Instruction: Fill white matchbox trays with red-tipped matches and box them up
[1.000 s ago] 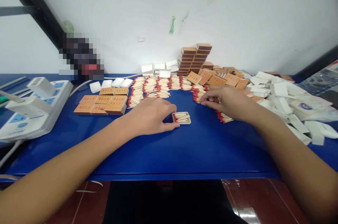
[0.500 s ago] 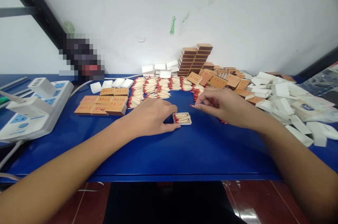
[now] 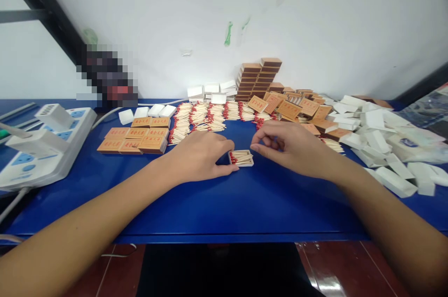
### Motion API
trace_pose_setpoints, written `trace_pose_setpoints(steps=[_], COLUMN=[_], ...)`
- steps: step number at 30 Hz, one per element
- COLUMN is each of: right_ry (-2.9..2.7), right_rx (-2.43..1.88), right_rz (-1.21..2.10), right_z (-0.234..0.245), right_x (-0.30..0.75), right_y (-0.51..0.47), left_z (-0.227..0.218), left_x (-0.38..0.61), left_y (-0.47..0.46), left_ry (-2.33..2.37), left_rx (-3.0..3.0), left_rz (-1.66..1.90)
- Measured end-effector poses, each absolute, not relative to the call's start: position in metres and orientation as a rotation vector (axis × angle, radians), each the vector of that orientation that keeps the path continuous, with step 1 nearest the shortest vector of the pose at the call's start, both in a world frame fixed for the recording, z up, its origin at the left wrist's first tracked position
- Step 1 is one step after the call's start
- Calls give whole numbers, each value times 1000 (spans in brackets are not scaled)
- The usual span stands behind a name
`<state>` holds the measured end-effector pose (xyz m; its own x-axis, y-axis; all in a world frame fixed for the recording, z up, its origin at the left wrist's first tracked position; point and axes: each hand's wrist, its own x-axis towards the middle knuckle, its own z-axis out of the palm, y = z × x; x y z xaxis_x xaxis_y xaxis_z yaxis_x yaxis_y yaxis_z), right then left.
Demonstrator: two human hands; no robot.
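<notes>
The small white tray point(image 3: 241, 157), part filled with red-tipped matches, lies on the blue desk point(image 3: 245, 203) in front of the person, in the same spot as a second ago; the left hand point(image 3: 198, 155) has not stirred, its thumb and forefinger closed on the tray's left end; the change is all on the other side: the right hand point(image 3: 292, 145), a second ago out at the loose matches point(image 3: 261, 122) further back, has come in to the tray's right edge, thumb and fingertips pinched together; half a second ago a match showed in that pinch, but now I cannot tell what it holds; behind lie rows of matches point(image 3: 206, 116); to the left closed orange boxes point(image 3: 135, 138) and a power strip point(image 3: 42, 148); at the wall a stack of sleeves point(image 3: 259, 78); to the right a heap of white trays point(image 3: 378, 136)
</notes>
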<state>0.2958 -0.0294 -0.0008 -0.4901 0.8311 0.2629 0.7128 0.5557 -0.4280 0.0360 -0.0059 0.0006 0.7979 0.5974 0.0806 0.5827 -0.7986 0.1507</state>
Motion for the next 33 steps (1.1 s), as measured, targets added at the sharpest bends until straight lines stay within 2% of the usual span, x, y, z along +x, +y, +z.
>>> trace_pose_setpoints(steps=[13, 20, 33], right_ry=[-2407, -2229, -2377], right_rx=[-1225, -1506, -1525], right_rz=[545, 139, 146], right_z=[-5, -2, -13], right_x=[290, 342, 345], right_y=[-30, -6, 6], left_z=[1, 2, 2], left_x=[37, 35, 37], left_y=[-5, -5, -7], left_ry=[958, 937, 945], left_rx=[2867, 2855, 2876], left_rz=[178, 200, 171])
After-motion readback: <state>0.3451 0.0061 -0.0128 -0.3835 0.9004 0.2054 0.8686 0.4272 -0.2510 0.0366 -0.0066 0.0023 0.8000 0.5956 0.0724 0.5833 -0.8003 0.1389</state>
